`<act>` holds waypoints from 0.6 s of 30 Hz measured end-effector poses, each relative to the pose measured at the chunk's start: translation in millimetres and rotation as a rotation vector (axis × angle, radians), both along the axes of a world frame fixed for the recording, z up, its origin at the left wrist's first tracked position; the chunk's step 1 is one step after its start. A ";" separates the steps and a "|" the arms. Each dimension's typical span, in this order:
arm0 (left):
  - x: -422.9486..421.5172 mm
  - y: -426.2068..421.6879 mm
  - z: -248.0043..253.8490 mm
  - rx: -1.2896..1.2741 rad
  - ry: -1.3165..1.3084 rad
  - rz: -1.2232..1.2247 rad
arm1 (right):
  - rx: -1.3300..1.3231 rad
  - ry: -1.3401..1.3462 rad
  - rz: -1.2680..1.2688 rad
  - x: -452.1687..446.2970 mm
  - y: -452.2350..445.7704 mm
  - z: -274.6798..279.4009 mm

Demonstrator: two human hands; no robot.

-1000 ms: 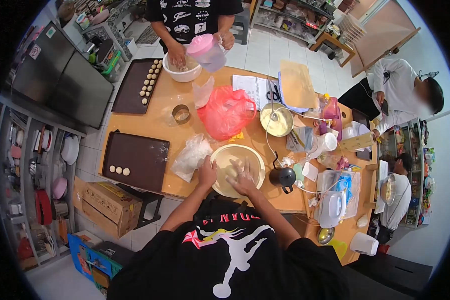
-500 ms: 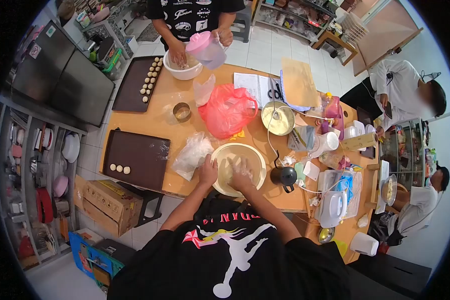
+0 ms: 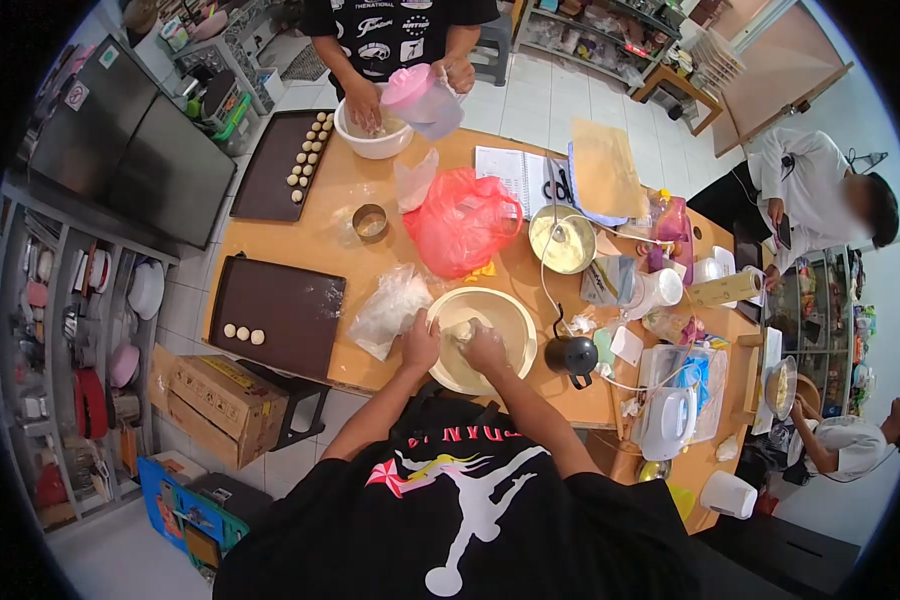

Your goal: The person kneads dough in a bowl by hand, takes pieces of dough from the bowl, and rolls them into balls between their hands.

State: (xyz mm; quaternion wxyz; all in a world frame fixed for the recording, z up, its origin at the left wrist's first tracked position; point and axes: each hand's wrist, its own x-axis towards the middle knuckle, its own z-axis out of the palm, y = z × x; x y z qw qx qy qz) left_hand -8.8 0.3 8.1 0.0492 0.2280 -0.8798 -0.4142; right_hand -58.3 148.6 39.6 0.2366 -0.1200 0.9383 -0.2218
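"Left hand (image 3: 421, 342)?"
"Clamped on the left side of the bowl (image 3: 513, 318); a firm hold should steady it."
"And the dough (image 3: 460, 332)?"
"Inside, gripped by the right hand (image 3: 485, 349), apart from the left; press evenly, I'd say."

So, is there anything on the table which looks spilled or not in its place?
Two small things: white dust, perhaps flour, marks the near tray away from its dough balls. A cord also runs against the metal bowl, oddly close to the food.
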 end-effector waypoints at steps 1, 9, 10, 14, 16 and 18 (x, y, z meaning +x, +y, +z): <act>0.5 0.0 -2.3 -0.011 0.010 -0.002 | 0.027 0.005 -0.004 -1.7 -1.3 -1.4; 1.1 -0.3 -3.8 0.000 0.008 -0.003 | -0.009 0.094 -0.134 3.3 -10.3 -18.0; 0.9 0.2 -4.9 -0.012 0.002 -0.003 | -0.014 0.100 -0.168 4.2 -11.4 -22.6; -0.2 -0.2 -0.7 0.006 -0.046 -0.005 | -0.067 0.033 -0.312 5.6 -15.9 -31.0; 1.4 0.8 5.8 0.006 -0.062 -0.010 | -0.093 0.044 -0.359 8.4 -15.0 -37.1; -0.6 -1.7 6.1 -0.005 -0.042 -0.005 | -0.107 0.147 -0.374 12.8 -15.4 -44.7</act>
